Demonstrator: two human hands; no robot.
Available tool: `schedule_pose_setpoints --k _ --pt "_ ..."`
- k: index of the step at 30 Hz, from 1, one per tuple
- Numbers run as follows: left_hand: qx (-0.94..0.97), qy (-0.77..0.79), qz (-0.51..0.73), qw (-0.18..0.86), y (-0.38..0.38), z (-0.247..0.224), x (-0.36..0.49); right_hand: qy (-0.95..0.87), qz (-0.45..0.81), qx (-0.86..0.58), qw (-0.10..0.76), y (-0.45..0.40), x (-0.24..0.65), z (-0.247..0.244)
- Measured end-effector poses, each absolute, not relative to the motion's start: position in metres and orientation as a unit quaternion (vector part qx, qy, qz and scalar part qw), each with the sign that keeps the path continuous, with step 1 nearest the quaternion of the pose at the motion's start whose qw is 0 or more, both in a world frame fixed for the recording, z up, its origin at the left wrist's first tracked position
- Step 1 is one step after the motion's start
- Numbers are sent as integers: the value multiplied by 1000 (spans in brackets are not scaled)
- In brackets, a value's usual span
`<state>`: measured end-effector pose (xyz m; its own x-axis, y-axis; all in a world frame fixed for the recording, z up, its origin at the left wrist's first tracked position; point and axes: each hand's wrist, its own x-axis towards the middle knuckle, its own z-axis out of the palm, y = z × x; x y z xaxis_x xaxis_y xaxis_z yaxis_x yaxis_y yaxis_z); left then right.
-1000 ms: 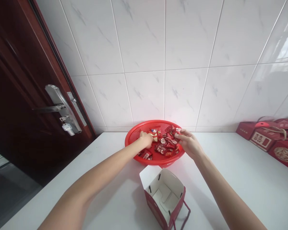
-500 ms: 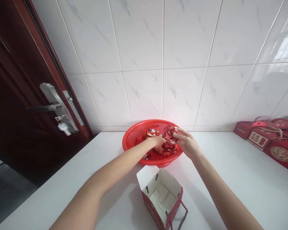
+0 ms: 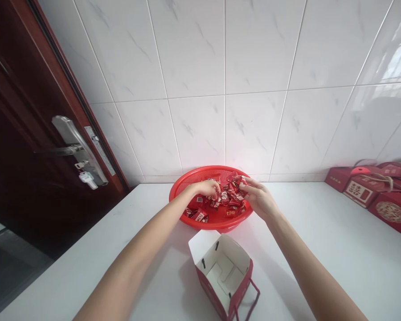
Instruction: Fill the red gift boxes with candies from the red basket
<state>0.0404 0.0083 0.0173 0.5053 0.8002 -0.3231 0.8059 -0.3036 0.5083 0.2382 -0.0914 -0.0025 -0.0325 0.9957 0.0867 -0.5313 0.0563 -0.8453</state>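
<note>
A red plastic basket [image 3: 180, 187] holds several red wrapped candies [image 3: 232, 196]. My left hand [image 3: 207, 188] is inside it, left of the middle, fingers curled downward among the candies; whatever lies in its grasp is hidden. At the basket's right rim, my right hand [image 3: 259, 198] pinches a small bunch of red wrapped candies [image 3: 236, 179] between thumb and fingers. Directly in front of the basket stands an open dark red gift box [image 3: 210, 290], its white inside bare and one flap folded out to the left. A cord handle [image 3: 254, 296] hangs at its right side.
Several red gift boxes [image 3: 357, 191] stand together on the right of the white tabletop [image 3: 304, 223]. A tiled wall [image 3: 197, 133] rises behind the basket. To the left is a dark red door [image 3: 16, 111] with a metal handle [image 3: 62, 150] and keys [image 3: 87, 179].
My left hand has shifted left and slightly up inside the basket, uncovering candies in the middle. My right hand stays at the right rim with its candies. The view has moved slightly.
</note>
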Motion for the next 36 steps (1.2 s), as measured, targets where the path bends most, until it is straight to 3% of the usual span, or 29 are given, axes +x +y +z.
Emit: schedule_pose_setpoints --k 10,36 --pt "774 485 99 395 8 15 38 -367 619 -314 619 -91 240 -3" --pt "795 446 56 408 13 7 34 -374 623 -306 615 -91 240 -3"
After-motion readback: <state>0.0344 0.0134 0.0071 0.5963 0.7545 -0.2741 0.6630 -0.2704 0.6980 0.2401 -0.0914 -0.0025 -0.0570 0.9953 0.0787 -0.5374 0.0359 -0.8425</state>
